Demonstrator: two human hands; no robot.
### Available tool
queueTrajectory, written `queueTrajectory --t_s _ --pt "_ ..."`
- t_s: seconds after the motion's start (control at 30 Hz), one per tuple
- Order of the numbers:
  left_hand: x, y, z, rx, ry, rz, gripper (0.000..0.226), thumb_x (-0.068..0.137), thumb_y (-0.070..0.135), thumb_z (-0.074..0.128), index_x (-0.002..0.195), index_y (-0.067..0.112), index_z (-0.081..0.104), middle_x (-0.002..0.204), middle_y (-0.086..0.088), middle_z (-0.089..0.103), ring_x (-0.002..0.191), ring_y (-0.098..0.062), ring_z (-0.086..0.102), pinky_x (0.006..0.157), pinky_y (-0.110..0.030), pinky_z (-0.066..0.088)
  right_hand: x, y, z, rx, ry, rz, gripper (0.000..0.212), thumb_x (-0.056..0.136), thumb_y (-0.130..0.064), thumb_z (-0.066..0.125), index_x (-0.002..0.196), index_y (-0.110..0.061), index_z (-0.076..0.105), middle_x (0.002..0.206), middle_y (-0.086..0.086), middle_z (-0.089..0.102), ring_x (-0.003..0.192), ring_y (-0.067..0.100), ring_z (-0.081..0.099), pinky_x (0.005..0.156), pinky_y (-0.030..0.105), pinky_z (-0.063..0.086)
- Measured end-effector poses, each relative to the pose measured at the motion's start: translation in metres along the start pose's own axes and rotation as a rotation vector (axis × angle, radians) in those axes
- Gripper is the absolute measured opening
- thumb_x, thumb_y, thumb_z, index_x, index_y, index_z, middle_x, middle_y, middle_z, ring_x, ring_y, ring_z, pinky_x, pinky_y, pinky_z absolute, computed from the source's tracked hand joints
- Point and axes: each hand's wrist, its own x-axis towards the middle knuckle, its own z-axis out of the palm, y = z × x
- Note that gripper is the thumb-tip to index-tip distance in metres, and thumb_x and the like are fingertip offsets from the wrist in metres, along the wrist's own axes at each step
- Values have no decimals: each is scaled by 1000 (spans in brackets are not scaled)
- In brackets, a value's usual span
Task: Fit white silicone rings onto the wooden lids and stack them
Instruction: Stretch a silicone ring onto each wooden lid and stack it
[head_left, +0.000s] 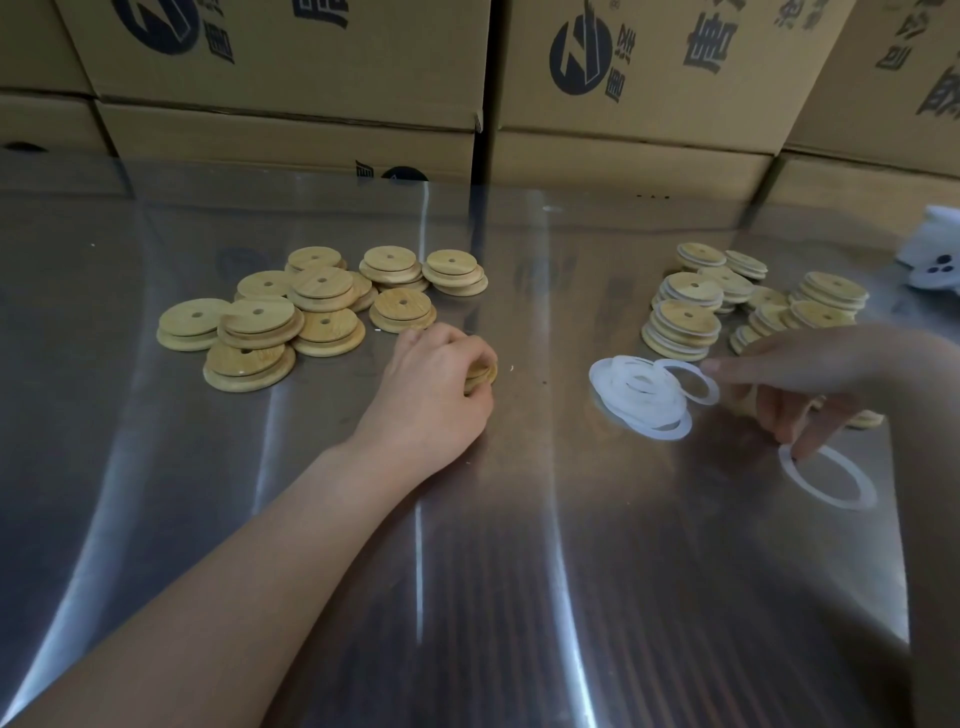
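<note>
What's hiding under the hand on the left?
A wooden lid: its rim peeks out past the curled fingers of the left hand. The rest of it is covered.

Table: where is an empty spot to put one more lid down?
Biggest bare patch: the near table, this side of the left hand and the loose ring. Another: the middle gap between the plain lids and the ringed stacks. Crowded: around the ring pile by the right hand.
</note>
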Motion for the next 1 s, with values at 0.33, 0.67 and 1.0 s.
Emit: queueTrajectory --t_s 0.33,0.67,1.0 --pt "-1 0 1 -5 7 -5 24 92 17 57 114 22 65 119 3 54 119 -23 37 92 -24 26 8 -8 5 166 106 -197 44 90 -46 61 100 -3 63 86 17 64 74 27 67 72 39 60" --pt "-1 2 0 2 -3 -10 25 92 17 56 115 22 65 119 3 54 120 -23 38 94 -24 27 19 -22 24 291 224 -461 29 93 -32 63 87 -4 64 81 10 65 71 17 69 71 32 60" --pt "-1 2 -1 -8 -16 -21 25 92 18 57 115 21 65 119 2 53 119 -23 37 96 -27 30 23 -32 38 336 283 -550 16 94 -25 60 89 -12 67 79 6 67 78 24 69 89 44 57"
